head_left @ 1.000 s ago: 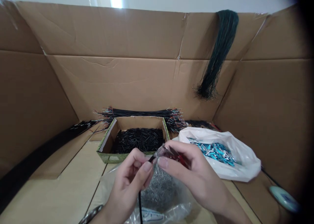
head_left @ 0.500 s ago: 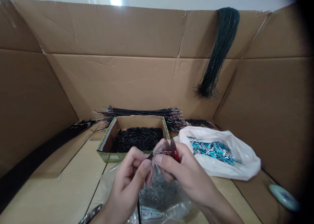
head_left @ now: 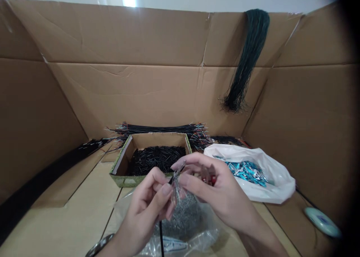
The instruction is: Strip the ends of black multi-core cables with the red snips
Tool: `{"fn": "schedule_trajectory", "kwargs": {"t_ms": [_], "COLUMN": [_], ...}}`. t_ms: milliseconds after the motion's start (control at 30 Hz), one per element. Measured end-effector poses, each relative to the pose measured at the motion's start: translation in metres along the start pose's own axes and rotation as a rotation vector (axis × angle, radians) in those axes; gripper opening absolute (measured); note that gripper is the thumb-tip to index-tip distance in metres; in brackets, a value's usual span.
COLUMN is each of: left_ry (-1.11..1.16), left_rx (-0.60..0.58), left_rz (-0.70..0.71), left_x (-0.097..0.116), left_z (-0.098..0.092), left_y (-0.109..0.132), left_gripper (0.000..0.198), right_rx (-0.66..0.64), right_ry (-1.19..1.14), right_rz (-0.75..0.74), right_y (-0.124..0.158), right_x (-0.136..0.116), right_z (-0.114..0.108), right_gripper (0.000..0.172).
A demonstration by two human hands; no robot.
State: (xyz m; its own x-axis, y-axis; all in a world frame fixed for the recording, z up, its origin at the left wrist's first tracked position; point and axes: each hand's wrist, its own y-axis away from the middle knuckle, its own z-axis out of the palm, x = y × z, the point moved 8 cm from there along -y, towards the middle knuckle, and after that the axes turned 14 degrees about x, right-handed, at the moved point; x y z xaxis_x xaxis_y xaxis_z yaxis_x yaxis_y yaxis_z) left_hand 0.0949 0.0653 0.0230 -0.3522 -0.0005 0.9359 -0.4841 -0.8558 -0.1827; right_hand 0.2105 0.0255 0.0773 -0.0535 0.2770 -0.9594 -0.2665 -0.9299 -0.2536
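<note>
My left hand [head_left: 150, 200] is closed in a pinch on a black cable [head_left: 161, 236], whose tail hangs down to the lower edge. The cable's end [head_left: 171, 180] pokes out between thumb and forefinger towards my right hand [head_left: 209, 189]. Fine silvery strands [head_left: 176, 182] fan out there, at the right fingertips. Tucked in my right palm is a small metal tool with a red part [head_left: 213, 179], mostly hidden by the fingers. Below both hands lies a clear plastic bag [head_left: 208, 236] with a grey, tangled mass of fine wire [head_left: 185, 215].
Behind the hands stands a green-edged box [head_left: 123, 181] of short black pieces, with a bundle of black cables [head_left: 163, 129] beyond. A white bag [head_left: 278, 185] of blue shiny pieces sits right. Dark strands [head_left: 250, 58] hang over the cardboard wall [head_left: 140, 84]. A pale oval object [head_left: 323, 222] lies far right.
My right fingers have lifted and spread around the strands, and the tool has shifted deeper into the right palm. My left hand stays on the cable. The view has moved slightly.
</note>
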Motion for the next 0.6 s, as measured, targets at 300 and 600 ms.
{"fn": "schedule_trajectory", "kwargs": {"t_ms": [300,600], "left_ry": [-0.141,-0.41], "left_rx": [-0.072,0.105], "left_rz": [0.011,0.224], "left_x": [0.004,0.048], "left_z": [-0.008,-0.031], "left_y": [0.0,-0.008], "left_gripper": [0.029,0.027], "right_rx": [-0.075,0.006], "right_ry": [-0.255,-0.221], "right_rz": [0.19,0.123], "right_y": [-0.005,-0.004], "right_x": [0.025,0.021], "right_z": [0.009,0.009], "right_gripper": [0.018,0.011]}}
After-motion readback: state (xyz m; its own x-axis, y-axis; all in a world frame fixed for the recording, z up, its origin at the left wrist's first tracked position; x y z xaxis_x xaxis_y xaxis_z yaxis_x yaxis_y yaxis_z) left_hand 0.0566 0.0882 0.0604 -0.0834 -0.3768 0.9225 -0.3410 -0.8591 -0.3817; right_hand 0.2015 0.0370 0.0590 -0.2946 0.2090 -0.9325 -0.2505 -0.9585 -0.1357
